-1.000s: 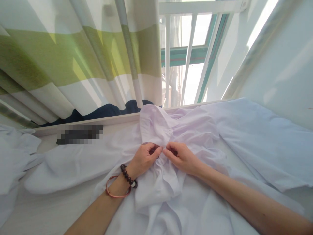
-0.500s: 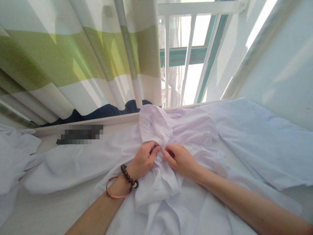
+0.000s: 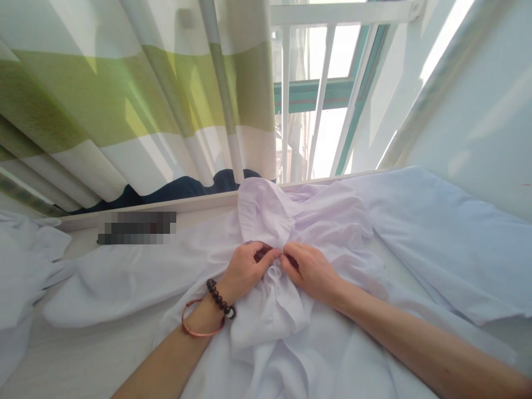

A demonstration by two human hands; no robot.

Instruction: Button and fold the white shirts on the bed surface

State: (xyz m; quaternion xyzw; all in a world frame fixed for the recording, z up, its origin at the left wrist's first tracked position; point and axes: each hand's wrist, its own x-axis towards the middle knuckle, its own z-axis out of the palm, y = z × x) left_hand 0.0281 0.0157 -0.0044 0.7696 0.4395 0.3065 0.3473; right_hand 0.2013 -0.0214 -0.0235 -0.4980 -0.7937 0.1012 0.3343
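A white collared garment (image 3: 270, 324) with long sleeves lies spread out and bunched along its middle. Just below its collar (image 3: 261, 208), my left hand (image 3: 247, 267) is closed in a pinch on the cloth, thumb pointing right. My right hand (image 3: 311, 271) pinches the same spot from the other side, its fingers curled. The two sets of fingertips almost touch, and whatever small part lies between them is hidden. A little loop of fabric (image 3: 274, 271) shows beneath my left thumb. Dark beads and a copper-coloured bangle circle my left wrist.
More white cloth (image 3: 29, 277) is heaped at the left edge. A dark, blurred-out object (image 3: 137, 228) lies by the raised rim (image 3: 199, 200) at the back. Behind hang a green and white curtain (image 3: 166, 100) and a white railing (image 3: 344, 14) before a window.
My left thumb has straightened and reaches further right, toward my right fingertips. The fabric loop below it now shows more clearly. Otherwise the garment lies much as before.
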